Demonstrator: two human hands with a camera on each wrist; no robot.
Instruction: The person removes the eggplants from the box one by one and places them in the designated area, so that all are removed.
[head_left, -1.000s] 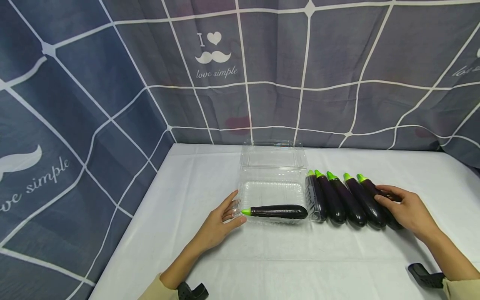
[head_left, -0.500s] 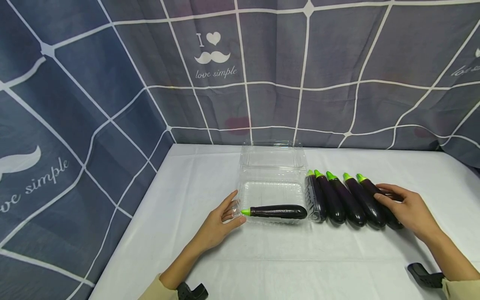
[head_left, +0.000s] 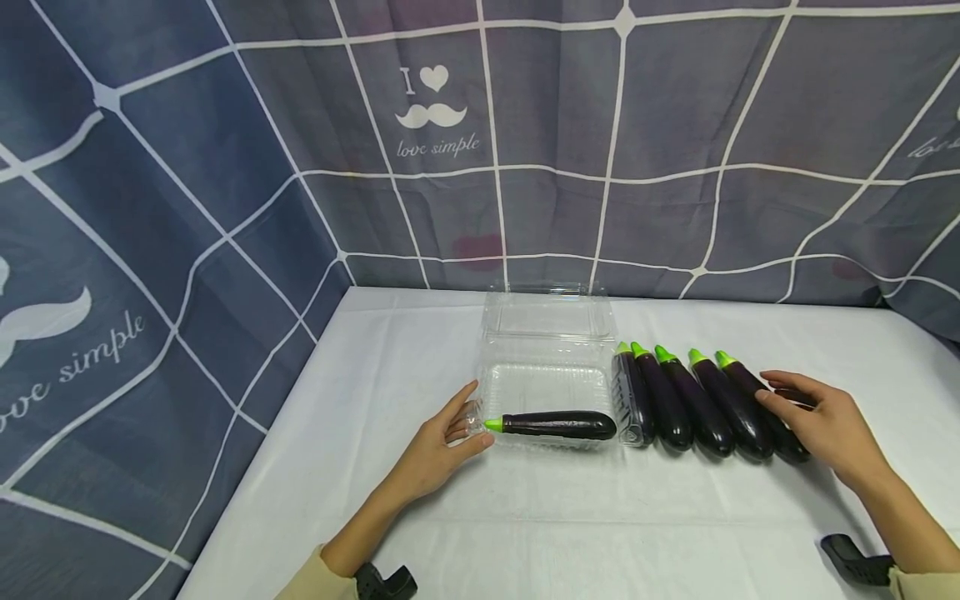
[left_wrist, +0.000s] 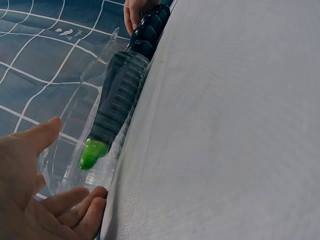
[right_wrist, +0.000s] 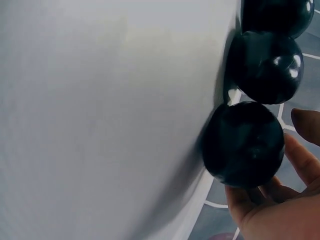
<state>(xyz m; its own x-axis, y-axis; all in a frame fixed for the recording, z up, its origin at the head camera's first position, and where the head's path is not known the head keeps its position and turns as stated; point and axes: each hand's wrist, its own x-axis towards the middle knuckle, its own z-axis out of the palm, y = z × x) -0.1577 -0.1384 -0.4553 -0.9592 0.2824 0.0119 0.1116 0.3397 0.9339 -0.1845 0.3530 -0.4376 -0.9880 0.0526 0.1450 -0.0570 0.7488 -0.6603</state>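
Note:
A clear plastic clamshell box (head_left: 547, 379) stands with its lid (head_left: 547, 317) raised toward the back. One dark purple eggplant (head_left: 562, 425) with a green stem lies across its front. My left hand (head_left: 435, 446) is at the box's left side, its fingers spread around the corner; the left wrist view shows the thumb apart from the plastic. To the right of the box several eggplants (head_left: 701, 408) lie side by side, stems toward the back. Beside the outermost eggplant (right_wrist: 245, 145) is my right hand (head_left: 828, 421), fingers along its outer side, thumb raised off it.
A white cloth (head_left: 600, 525) covers the table. Grey-blue grid-patterned curtains (head_left: 555, 133) hang along its back and left sides. The leftmost eggplant of the row (head_left: 633, 400) lies right against the box's right wall.
The head view has shifted slightly. My right hand has eased a little to the right at the outermost eggplant; my left hand and the box stay as they were.

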